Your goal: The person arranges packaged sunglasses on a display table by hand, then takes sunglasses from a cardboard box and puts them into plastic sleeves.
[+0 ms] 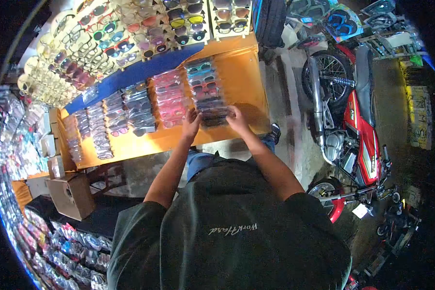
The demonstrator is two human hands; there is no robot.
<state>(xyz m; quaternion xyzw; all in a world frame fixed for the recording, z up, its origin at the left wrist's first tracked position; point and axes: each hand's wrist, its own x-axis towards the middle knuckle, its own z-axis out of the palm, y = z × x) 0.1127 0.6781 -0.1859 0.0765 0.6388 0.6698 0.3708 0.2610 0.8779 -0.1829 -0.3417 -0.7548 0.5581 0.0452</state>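
My left hand (192,121) is at the left side of the near end of a column of wrapped sunglasses (205,87) on the orange table (246,87). At the right side of that same end is my right hand (236,119). Dark wrapped glasses (213,114) lie between the two hands, and the fingers of both are bent in at their edges. Whether the glasses are lifted or only touched cannot be made out. Just left of my left hand runs a column of pink wrapped glasses (168,96).
Racks of sunglasses (130,34) stand behind the table. More wrapped glasses (139,108) lie in columns to the left. A cardboard box (71,195) is at the lower left, and a red motorcycle (365,140) stands on the right.
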